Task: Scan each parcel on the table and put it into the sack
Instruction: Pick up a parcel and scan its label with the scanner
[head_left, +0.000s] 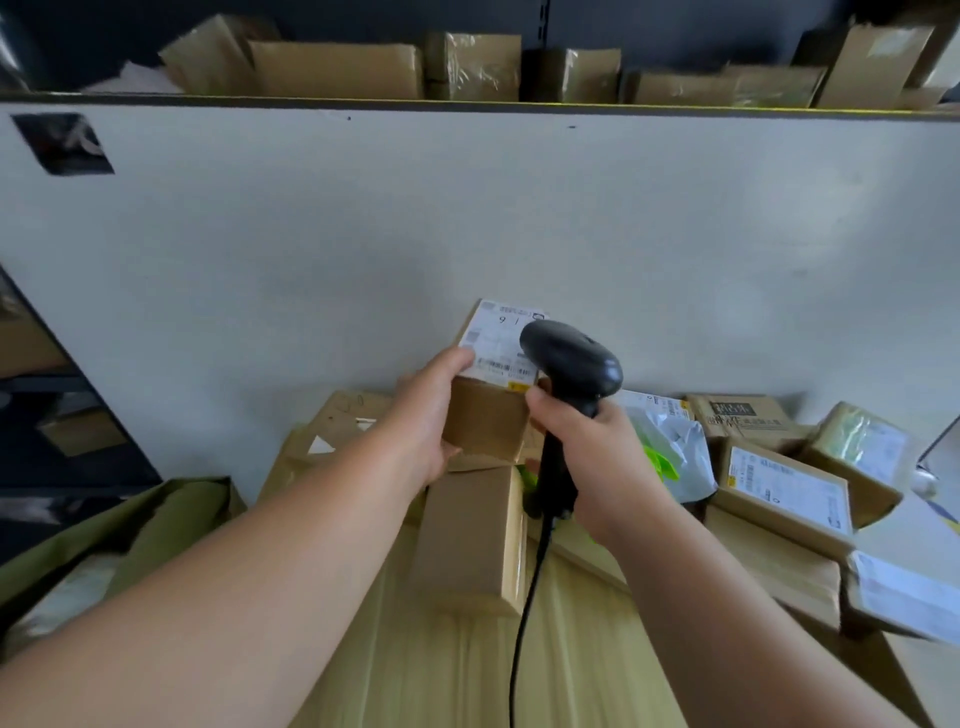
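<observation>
Nearest the viewer, two bare forearms are reaching forward over a pile of cardboard parcels lying on the tabletop. The right hand is clenching its grip around the handle of a black barcode scanner, whose cable is trailing down toward the viewer. The left hand is grasping a small brown parcel, holding it raised above the pile with its white label facing up (the scanner head is sitting just over that label). An olive sack is lying open at lower left. Beyond, a white wall is rising to a shelf of boxes.
</observation>
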